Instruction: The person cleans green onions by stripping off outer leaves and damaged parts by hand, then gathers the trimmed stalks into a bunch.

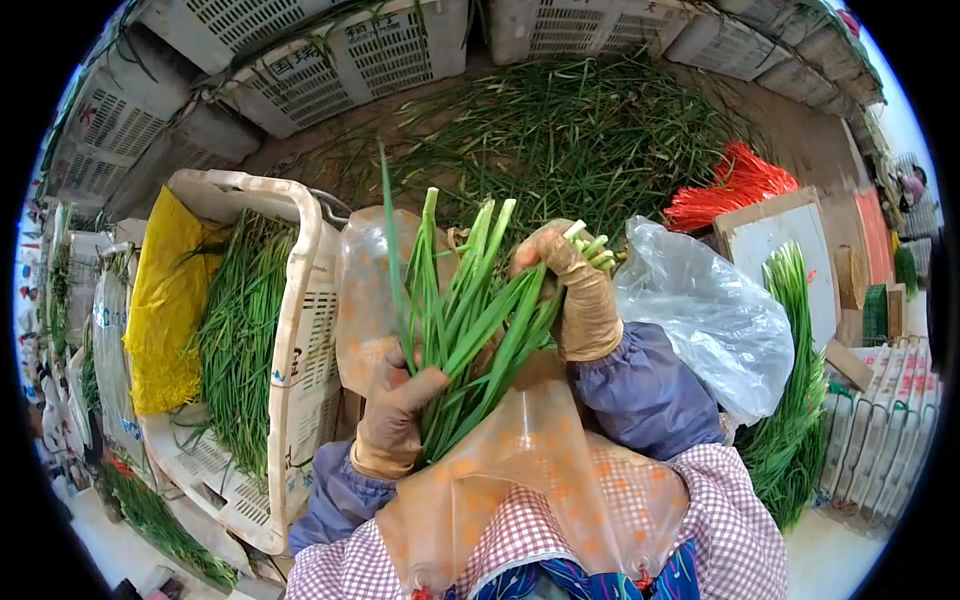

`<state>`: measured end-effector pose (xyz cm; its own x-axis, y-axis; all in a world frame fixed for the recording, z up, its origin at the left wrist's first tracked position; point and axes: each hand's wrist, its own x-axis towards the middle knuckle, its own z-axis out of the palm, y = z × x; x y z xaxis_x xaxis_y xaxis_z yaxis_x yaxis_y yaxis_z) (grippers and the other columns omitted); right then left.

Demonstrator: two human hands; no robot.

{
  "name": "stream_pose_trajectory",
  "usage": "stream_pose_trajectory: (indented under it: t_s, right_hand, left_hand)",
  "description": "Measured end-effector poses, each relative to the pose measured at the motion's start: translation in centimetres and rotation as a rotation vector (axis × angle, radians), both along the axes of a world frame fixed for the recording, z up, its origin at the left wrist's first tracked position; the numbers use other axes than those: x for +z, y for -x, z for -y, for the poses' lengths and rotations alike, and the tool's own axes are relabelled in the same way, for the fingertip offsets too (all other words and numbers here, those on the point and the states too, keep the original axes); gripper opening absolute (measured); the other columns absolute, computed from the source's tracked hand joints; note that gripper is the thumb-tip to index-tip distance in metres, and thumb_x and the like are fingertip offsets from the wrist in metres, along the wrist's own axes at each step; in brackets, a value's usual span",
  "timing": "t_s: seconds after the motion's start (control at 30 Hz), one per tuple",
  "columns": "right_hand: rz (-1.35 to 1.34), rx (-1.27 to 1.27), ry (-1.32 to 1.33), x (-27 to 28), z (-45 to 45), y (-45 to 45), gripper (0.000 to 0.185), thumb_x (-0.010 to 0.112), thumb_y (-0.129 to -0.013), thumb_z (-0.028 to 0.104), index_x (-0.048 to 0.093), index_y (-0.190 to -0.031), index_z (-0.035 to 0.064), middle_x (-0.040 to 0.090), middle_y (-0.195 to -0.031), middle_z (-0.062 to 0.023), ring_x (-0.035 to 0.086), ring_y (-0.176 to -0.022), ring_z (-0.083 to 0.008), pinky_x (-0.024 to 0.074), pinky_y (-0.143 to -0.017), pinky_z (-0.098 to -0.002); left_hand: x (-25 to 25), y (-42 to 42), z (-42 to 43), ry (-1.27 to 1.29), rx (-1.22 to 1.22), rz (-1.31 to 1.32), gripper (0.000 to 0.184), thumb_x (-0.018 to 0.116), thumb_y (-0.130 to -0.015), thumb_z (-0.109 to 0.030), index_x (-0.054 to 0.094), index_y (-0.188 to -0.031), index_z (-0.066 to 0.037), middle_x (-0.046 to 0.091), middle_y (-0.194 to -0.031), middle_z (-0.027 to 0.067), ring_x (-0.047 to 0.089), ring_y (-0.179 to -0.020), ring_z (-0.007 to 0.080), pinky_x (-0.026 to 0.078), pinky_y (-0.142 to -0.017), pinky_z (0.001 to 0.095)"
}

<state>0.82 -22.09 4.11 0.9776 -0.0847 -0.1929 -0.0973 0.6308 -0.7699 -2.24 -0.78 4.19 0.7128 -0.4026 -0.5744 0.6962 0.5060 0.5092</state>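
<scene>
My left hand [400,410], in a tan glove, is closed around the lower part of a loose bunch of garlic chives [465,320]. Their pale cut ends point up and away from me. My right hand [583,300], also gloved, grips a smaller group of chive stalks [592,246], whose whitish ends stick out above the fist. Leaves from this group slant down towards the left hand and cross the other bunch. Both hands are above my lap, over a translucent orange-patterned apron [520,430].
On the left stands a white plastic crate [285,400] of chives with a yellow mesh sack [165,310]. Loose leaves [570,130] litter the floor ahead. To the right are red ties [735,190], a clear plastic bag [700,310] and piled chives [785,440]. Stacked crates [340,75] line the back.
</scene>
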Motion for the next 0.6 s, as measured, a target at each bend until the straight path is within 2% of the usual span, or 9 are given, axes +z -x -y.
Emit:
stream_pose_trajectory:
  t_s: [0.03, 0.13, 0.2, 0.27, 0.3, 0.43, 0.5, 0.57, 0.6]
  right_hand:
    - [0.122, -0.014, -0.104, -2.1, -0.2, -0.8, 0.021, 0.059, -0.086, 0.025, 0.053, -0.079, 0.0056, 0.058, -0.080, -0.0051, 0.055, -0.068, -0.0144, 0.0475, -0.059, -0.0305]
    - [0.029, 0.000, -0.194, -1.6, -0.5, -1.1, 0.022, 0.057, -0.086, 0.026, 0.053, -0.079, 0.0061, 0.055, -0.077, -0.0046, 0.053, -0.066, -0.0166, 0.0476, -0.061, -0.0333]
    - [-0.044, 0.034, -0.291, -0.6, -0.4, -1.1, 0.022, 0.058, -0.087, 0.027, 0.054, -0.081, 0.0061, 0.055, -0.074, -0.0034, 0.051, -0.063, -0.0131, 0.0461, -0.058, -0.0298]
    - [-0.040, 0.051, -0.212, -0.3, -0.3, -1.4, 0.024, 0.060, -0.087, 0.030, 0.056, -0.086, 0.0058, 0.054, -0.067, -0.0030, 0.049, -0.054, -0.0120, 0.0439, -0.050, -0.0248]
    - [-0.067, 0.102, -0.136, -0.2, -0.5, -2.0, 0.021, 0.061, -0.086, 0.025, 0.057, -0.089, 0.0049, 0.057, -0.069, -0.0024, 0.046, -0.049, -0.0068, 0.0411, -0.044, -0.0210]
    - [-0.074, 0.125, -0.169, 0.5, -0.5, -2.3, 0.015, 0.062, -0.084, 0.017, 0.057, -0.091, 0.0044, 0.063, -0.079, -0.0070, 0.046, -0.052, -0.0055, 0.0411, -0.044, -0.0200]
    - [-0.081, 0.136, -0.177, 0.6, -0.6, -2.2, 0.015, 0.063, -0.084, 0.017, 0.057, -0.090, 0.0046, 0.063, -0.078, -0.0063, 0.047, -0.053, -0.0056, 0.0414, -0.045, -0.0203]
    - [-0.088, 0.143, -0.182, 0.9, -0.7, -2.1, 0.014, 0.064, -0.083, 0.016, 0.057, -0.088, 0.0048, 0.062, -0.078, -0.0056, 0.047, -0.054, -0.0058, 0.0416, -0.045, -0.0206]
    - [-0.064, 0.176, -0.170, 1.2, -0.9, -2.1, 0.015, 0.065, -0.082, 0.016, 0.057, -0.088, 0.0053, 0.061, -0.076, -0.0045, 0.047, -0.055, -0.0061, 0.0420, -0.046, -0.0211]
  left_hand:
    - [1.4, -0.4, 0.1, 0.027, 0.037, -0.056, 0.029, 0.065, -0.074, 0.000, 0.054, -0.101, -0.004, 0.062, -0.098, 0.0073, 0.061, -0.089, 0.0173, 0.051, -0.080, 0.0308]
    - [-0.6, 0.3, -0.8, -0.083, 0.041, 0.065, 0.034, 0.066, -0.076, -0.005, 0.056, -0.109, -0.005, 0.062, -0.104, 0.0074, 0.060, -0.094, 0.0193, 0.049, -0.085, 0.0347]
    - [-1.0, 0.1, -1.4, -0.092, 0.017, 0.090, 0.028, 0.065, -0.075, -0.003, 0.056, -0.102, -0.006, 0.061, -0.098, 0.0057, 0.060, -0.091, 0.0181, 0.049, -0.083, 0.0332]
    - [-1.3, 0.1, -1.5, -0.171, -0.069, 0.110, 0.024, 0.064, -0.075, 0.000, 0.056, -0.096, -0.008, 0.061, -0.095, 0.0046, 0.059, -0.089, 0.0176, 0.048, -0.081, 0.0323]
    - [-1.1, 0.1, -1.4, -0.174, -0.073, 0.107, 0.024, 0.064, -0.075, 0.000, 0.056, -0.096, -0.008, 0.061, -0.095, 0.0046, 0.059, -0.089, 0.0176, 0.048, -0.081, 0.0323]
    - [1.4, -0.6, 0.5, -0.160, 0.002, 0.170, 0.040, 0.068, -0.070, 0.000, 0.054, -0.107, -0.005, 0.059, -0.102, 0.0055, 0.058, -0.093, 0.0183, 0.048, -0.083, 0.0327]
    - [1.9, -1.2, 1.1, -0.140, 0.023, 0.214, 0.045, 0.070, -0.069, 0.000, 0.053, -0.110, -0.005, 0.057, -0.107, 0.0062, 0.057, -0.094, 0.0175, 0.048, -0.083, 0.0329]
    - [2.0, -2.1, 1.5, -0.268, -0.047, 0.409, 0.057, 0.072, -0.069, -0.004, 0.048, -0.120, -0.002, 0.057, -0.112, 0.0088, 0.056, -0.101, 0.0194, 0.047, -0.086, 0.0352]
    - [2.2, -2.6, 1.6, -0.272, -0.043, 0.408, 0.057, 0.072, -0.069, -0.004, 0.048, -0.120, -0.002, 0.057, -0.112, 0.0088, 0.056, -0.101, 0.0194, 0.047, -0.086, 0.0352]
